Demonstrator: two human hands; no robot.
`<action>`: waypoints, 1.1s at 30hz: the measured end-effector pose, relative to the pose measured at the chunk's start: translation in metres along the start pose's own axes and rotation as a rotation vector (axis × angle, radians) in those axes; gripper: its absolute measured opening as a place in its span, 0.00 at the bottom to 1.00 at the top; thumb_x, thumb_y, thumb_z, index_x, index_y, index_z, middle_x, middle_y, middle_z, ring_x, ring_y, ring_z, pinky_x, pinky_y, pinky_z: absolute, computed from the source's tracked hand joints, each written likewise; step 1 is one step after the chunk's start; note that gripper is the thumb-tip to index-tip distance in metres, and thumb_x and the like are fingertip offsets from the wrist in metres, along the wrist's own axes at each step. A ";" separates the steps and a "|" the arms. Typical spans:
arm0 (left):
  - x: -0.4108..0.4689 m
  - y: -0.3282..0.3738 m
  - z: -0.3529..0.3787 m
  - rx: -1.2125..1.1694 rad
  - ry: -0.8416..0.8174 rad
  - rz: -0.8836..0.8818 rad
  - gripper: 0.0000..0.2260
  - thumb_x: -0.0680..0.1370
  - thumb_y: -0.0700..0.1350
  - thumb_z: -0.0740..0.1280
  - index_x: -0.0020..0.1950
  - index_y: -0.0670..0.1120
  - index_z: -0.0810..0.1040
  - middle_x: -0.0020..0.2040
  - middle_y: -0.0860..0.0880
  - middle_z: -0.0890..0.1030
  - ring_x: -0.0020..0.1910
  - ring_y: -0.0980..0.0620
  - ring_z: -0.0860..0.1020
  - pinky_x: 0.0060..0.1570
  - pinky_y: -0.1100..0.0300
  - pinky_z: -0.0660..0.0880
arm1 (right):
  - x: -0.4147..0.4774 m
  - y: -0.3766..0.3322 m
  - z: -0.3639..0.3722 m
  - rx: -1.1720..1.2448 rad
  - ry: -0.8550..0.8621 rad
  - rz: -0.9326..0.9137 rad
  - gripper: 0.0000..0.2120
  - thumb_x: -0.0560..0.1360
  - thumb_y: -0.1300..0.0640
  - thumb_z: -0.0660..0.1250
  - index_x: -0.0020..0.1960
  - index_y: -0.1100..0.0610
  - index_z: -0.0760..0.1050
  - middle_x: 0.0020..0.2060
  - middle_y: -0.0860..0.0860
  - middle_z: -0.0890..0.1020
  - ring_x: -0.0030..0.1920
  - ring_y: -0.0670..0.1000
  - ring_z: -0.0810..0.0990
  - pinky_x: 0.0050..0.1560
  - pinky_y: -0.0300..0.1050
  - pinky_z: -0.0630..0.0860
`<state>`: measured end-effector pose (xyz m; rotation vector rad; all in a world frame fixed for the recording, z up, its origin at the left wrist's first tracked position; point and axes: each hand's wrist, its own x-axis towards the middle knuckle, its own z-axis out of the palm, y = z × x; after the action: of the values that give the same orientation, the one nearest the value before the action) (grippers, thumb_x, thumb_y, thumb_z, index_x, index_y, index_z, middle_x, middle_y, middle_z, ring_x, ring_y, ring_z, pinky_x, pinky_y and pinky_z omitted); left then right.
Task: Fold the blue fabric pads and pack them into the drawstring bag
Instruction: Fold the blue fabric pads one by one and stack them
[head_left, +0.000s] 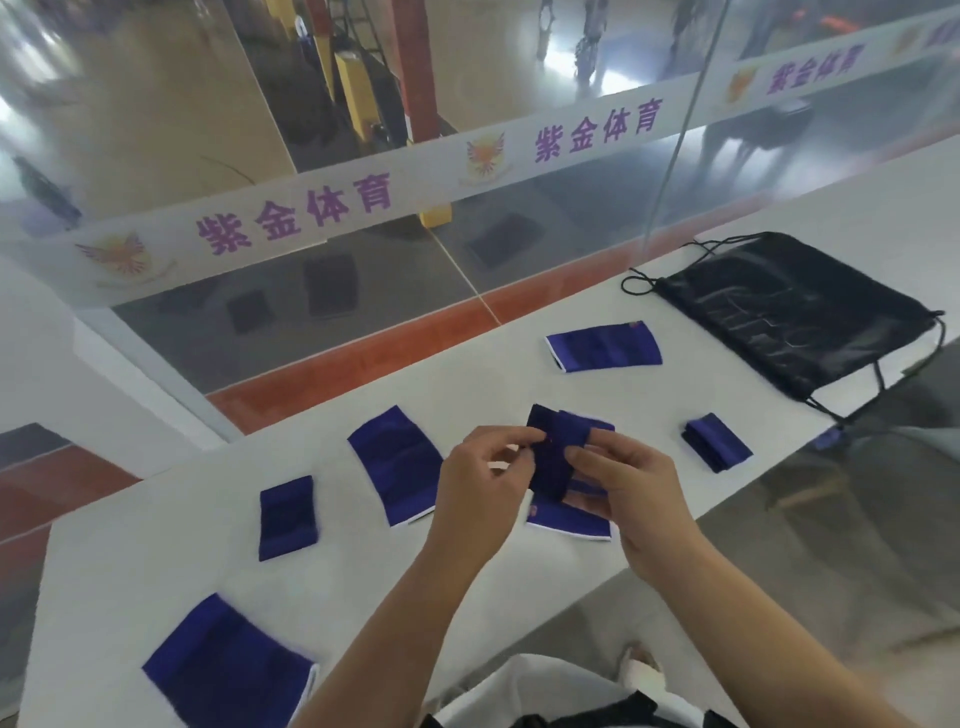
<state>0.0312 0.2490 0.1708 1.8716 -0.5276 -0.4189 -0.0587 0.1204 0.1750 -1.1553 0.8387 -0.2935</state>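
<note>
I have my left hand (480, 480) and right hand (631, 488) pinching one blue pad (558, 457), lifted above the white table (156, 545), well short of the drawstring bag (800, 322).

The white band (363, 202) on the glass reads "紫金体育", repeated.

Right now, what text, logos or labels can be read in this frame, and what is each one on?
"紫金体育" in purple, on the white band across the glass partition, printed three times, each beside a winged emblem.
Large tone-on-tone lettering on the black drawstring bag: too faint to read.
Small red mark on the far blue pad: too small to read.
Red mark on the pad under the right hand: partly hidden, unreadable.
</note>
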 end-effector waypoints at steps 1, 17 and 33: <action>0.004 0.000 0.008 -0.006 0.002 -0.030 0.11 0.81 0.44 0.67 0.53 0.62 0.78 0.54 0.61 0.81 0.52 0.60 0.80 0.44 0.73 0.77 | 0.003 -0.001 -0.013 -0.006 -0.005 0.024 0.10 0.75 0.67 0.71 0.56 0.61 0.81 0.49 0.58 0.87 0.44 0.56 0.88 0.42 0.49 0.84; 0.039 -0.002 0.218 -0.367 -0.244 -0.478 0.14 0.77 0.35 0.72 0.59 0.48 0.74 0.56 0.41 0.84 0.53 0.43 0.84 0.49 0.48 0.83 | 0.072 -0.004 -0.227 -0.057 -0.001 0.167 0.13 0.75 0.68 0.70 0.58 0.61 0.77 0.48 0.61 0.86 0.46 0.60 0.87 0.39 0.49 0.84; 0.095 -0.030 0.322 -0.335 -0.086 -0.481 0.16 0.75 0.31 0.71 0.58 0.46 0.79 0.53 0.50 0.83 0.47 0.56 0.84 0.42 0.66 0.79 | 0.204 0.002 -0.286 -0.605 -0.061 0.127 0.08 0.75 0.67 0.69 0.47 0.55 0.82 0.47 0.52 0.84 0.48 0.52 0.84 0.50 0.47 0.83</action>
<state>-0.0528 -0.0451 0.0288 1.6454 -0.0458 -0.8535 -0.1265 -0.1982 0.0432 -1.6523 0.9737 0.1148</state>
